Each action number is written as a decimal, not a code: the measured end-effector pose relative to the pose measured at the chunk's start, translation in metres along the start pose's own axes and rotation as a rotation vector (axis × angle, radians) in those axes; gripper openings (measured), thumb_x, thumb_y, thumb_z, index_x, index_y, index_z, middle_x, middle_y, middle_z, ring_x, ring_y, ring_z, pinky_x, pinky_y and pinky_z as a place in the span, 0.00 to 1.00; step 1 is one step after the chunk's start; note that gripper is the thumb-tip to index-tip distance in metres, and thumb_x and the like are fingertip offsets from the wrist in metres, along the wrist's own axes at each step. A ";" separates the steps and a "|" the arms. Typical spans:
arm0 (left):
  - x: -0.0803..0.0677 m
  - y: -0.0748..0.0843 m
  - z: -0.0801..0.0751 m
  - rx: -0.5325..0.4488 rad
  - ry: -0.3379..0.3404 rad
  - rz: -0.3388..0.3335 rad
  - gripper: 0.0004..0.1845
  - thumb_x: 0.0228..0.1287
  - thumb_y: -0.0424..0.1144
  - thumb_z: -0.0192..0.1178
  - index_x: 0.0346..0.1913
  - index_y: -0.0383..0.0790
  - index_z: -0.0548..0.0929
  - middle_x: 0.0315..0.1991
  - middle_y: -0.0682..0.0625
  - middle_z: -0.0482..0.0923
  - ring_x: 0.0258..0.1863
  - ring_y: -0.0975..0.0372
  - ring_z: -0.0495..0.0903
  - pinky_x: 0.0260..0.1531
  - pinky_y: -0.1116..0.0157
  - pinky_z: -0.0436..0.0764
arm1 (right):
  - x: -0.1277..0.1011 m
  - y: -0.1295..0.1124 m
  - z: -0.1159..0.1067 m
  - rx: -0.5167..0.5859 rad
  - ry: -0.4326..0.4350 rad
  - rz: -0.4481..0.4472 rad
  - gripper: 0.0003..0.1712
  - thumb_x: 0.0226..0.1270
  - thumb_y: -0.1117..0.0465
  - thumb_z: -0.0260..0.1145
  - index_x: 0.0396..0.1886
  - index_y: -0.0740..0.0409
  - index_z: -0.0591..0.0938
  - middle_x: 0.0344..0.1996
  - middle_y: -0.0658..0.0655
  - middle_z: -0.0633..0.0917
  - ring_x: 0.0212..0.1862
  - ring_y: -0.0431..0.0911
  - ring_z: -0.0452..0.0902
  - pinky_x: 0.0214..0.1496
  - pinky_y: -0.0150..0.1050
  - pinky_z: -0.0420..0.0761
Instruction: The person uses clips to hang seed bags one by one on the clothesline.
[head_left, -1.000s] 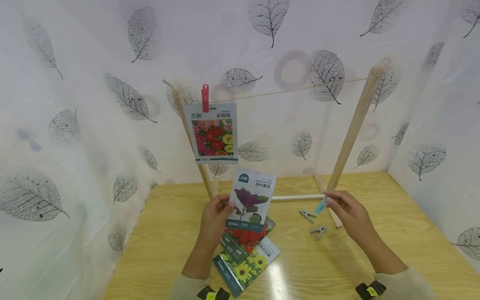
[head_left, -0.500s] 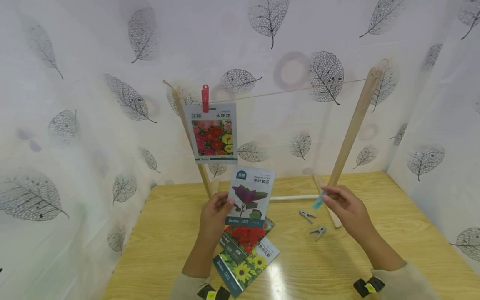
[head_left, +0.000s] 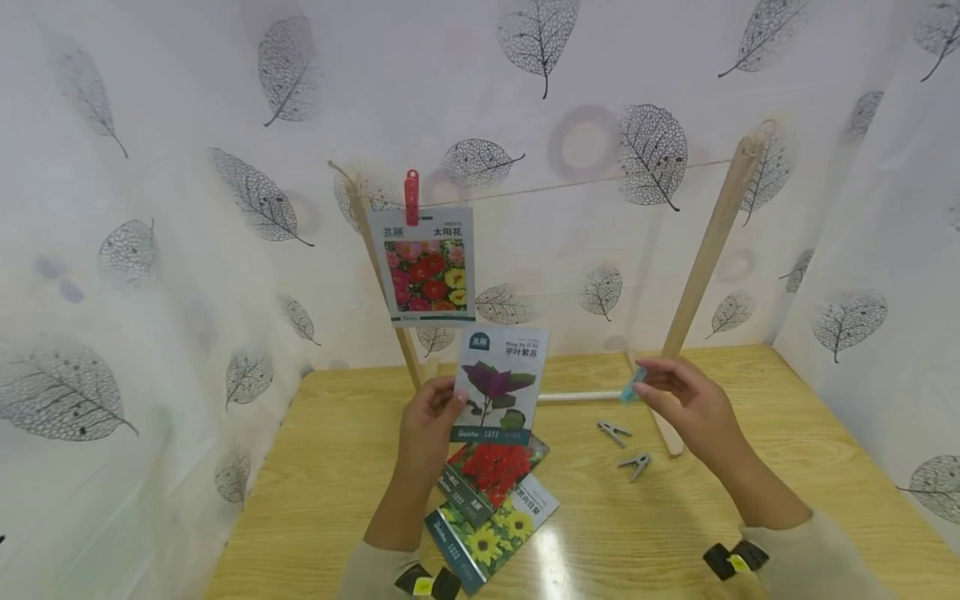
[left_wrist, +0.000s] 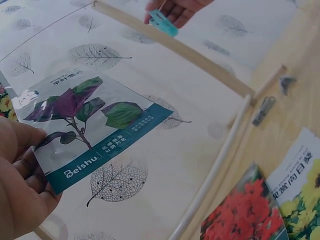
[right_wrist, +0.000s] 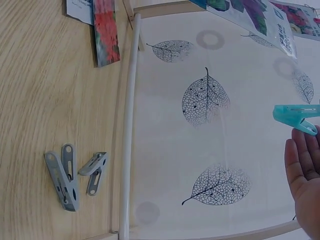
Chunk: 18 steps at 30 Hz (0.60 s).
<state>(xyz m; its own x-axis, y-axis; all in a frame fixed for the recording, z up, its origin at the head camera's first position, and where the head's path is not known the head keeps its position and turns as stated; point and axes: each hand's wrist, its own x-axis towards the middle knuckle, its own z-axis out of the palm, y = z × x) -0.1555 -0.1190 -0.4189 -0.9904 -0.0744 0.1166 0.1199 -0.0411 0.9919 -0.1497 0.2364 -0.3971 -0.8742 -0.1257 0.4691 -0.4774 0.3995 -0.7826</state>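
Observation:
My left hand point(head_left: 429, 425) pinches the left edge of a seed packet point(head_left: 498, 387) with a purple-leaved plant on it, held up above the table. In the left wrist view the thumb lies on the front of this packet point(left_wrist: 75, 120). To the right, my right hand point(head_left: 693, 408) pinches a turquoise clothespin point(head_left: 632, 387), which the right wrist view shows side-on. Another seed packet point(head_left: 429, 271), with red, pink and yellow flowers, hangs from the string point(head_left: 570, 185) by a red clothespin point(head_left: 412, 198). It is above and left of the held packet.
Two seed packets overlap on the table, one with red flowers point(head_left: 495, 475) and one with yellow flowers point(head_left: 483, 546). Two grey clothespins point(head_left: 613, 430) lie near the right foot of the wooden frame point(head_left: 705, 250). A white rod point(head_left: 577, 397) runs low between the posts.
The packet in my left hand has risen slightly. My right hand has moved a little left and up with the turquoise clothespin, closer to the packet.

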 end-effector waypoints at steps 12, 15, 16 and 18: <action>0.003 0.006 0.004 -0.022 0.002 0.032 0.13 0.71 0.37 0.62 0.54 0.37 0.81 0.50 0.42 0.85 0.44 0.61 0.84 0.45 0.68 0.84 | 0.013 -0.013 -0.001 -0.026 0.003 -0.062 0.19 0.69 0.72 0.65 0.58 0.62 0.80 0.47 0.44 0.81 0.48 0.29 0.79 0.53 0.18 0.77; 0.003 0.008 0.005 -0.031 -0.006 0.043 0.13 0.72 0.38 0.62 0.54 0.37 0.80 0.51 0.42 0.85 0.45 0.61 0.84 0.45 0.68 0.84 | 0.016 -0.016 -0.002 -0.010 0.004 -0.065 0.18 0.69 0.72 0.65 0.58 0.62 0.80 0.47 0.43 0.81 0.49 0.30 0.79 0.51 0.19 0.78; 0.003 0.009 0.005 -0.035 -0.009 0.046 0.13 0.72 0.38 0.62 0.55 0.37 0.80 0.51 0.42 0.85 0.45 0.61 0.84 0.45 0.68 0.85 | 0.017 -0.017 -0.002 -0.005 0.004 -0.066 0.18 0.69 0.72 0.65 0.58 0.62 0.80 0.47 0.43 0.81 0.49 0.30 0.79 0.50 0.19 0.78; 0.003 0.009 0.005 -0.045 -0.011 0.055 0.13 0.72 0.38 0.62 0.55 0.36 0.80 0.51 0.42 0.85 0.45 0.61 0.84 0.46 0.68 0.84 | 0.019 -0.019 -0.002 0.001 0.002 -0.069 0.18 0.69 0.72 0.65 0.58 0.64 0.80 0.47 0.44 0.81 0.49 0.31 0.79 0.51 0.19 0.78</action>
<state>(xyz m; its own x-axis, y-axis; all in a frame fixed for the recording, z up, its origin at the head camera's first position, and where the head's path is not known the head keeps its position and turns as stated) -0.1580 -0.1143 -0.4089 -0.9829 -0.0667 0.1719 0.1771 -0.0816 0.9808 -0.1567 0.2285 -0.3725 -0.8392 -0.1512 0.5224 -0.5364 0.3887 -0.7491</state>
